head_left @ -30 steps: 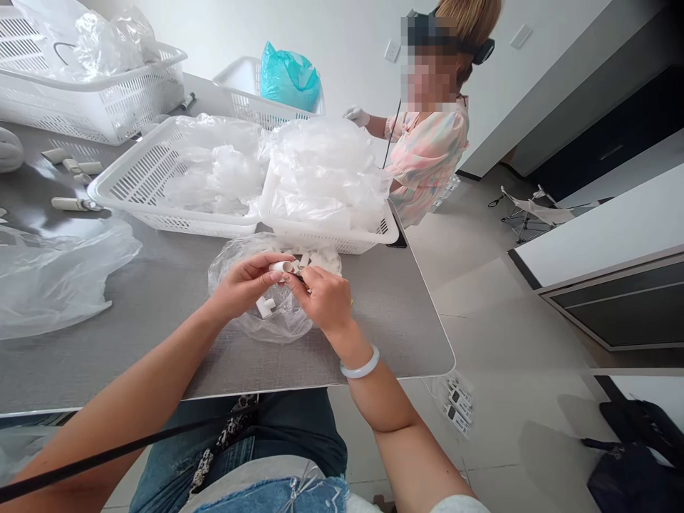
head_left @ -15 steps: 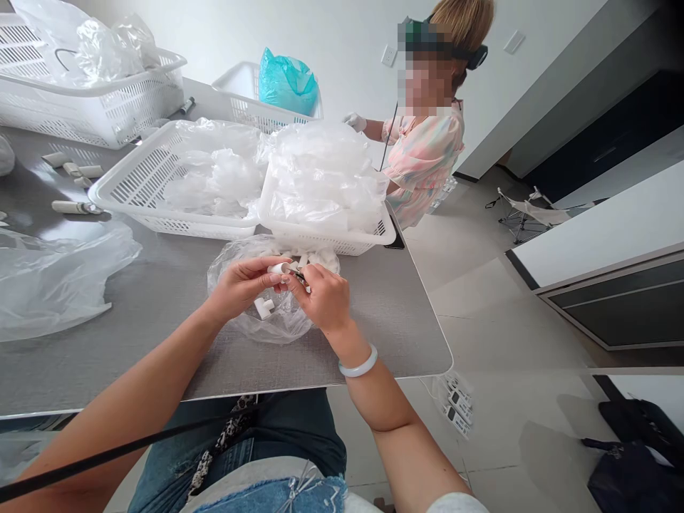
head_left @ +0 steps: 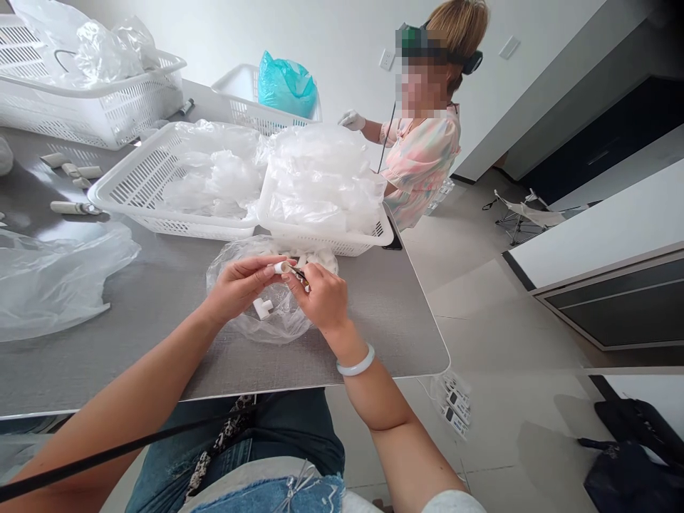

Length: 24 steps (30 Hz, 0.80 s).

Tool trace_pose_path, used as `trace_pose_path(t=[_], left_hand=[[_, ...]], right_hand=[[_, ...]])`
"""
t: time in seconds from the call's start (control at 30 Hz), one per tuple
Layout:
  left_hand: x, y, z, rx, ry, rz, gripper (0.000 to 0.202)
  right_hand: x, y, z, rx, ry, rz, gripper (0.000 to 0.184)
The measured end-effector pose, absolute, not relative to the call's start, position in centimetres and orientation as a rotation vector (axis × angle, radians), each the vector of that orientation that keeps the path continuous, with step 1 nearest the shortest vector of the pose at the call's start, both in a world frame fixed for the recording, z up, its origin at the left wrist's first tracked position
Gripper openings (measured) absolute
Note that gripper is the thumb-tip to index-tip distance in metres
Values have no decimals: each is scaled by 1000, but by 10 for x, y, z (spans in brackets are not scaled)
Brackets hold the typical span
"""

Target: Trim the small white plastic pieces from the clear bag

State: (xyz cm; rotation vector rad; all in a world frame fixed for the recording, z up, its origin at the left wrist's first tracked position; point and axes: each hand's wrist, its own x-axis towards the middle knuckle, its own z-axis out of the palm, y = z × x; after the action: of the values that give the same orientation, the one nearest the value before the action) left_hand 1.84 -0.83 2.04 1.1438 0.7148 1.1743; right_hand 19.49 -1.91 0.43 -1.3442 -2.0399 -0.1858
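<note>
My left hand [head_left: 240,281] is closed on a white plastic pipe fitting [head_left: 281,268], its round open end facing right. My right hand [head_left: 323,292] grips a small, slim tool [head_left: 300,274] with a dark handle, perhaps a knife; its tip meets the rim of the fitting. Most of the handle is covered by my fingers. Under both hands spreads a clear plastic bag [head_left: 286,329]. On it lies a white T-shaped pipe fitting [head_left: 262,308], and more white fittings [head_left: 320,260] are heaped behind my hands.
White baskets [head_left: 122,192] full of clear bags [head_left: 320,171] stand behind my hands. Another loose bag [head_left: 58,285] and several pale cylindrical pieces [head_left: 69,207] lie at left on the grey table [head_left: 160,306]. A co-worker with a gloved hand [head_left: 352,120] is beyond the table's right end.
The fitting in my left hand has turned slightly, its open end showing more. The tool stays at its rim. The co-worker's gloved hand has shifted slightly left.
</note>
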Motion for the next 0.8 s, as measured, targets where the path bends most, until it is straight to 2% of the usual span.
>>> trace_pose_path(t=[0.4, 0.63, 0.8], left_hand=[[20, -7, 15, 1102, 705, 1261, 24], [20, -6, 16, 1068, 715, 1272, 40], [21, -8, 20, 1127, 729, 1244, 38]], right_hand=[[194, -20, 3, -1392, -2099, -191, 61], [194, -20, 1, -1386, -2073, -175, 59], [194, -21, 2, -1347, -2038, -184, 63]])
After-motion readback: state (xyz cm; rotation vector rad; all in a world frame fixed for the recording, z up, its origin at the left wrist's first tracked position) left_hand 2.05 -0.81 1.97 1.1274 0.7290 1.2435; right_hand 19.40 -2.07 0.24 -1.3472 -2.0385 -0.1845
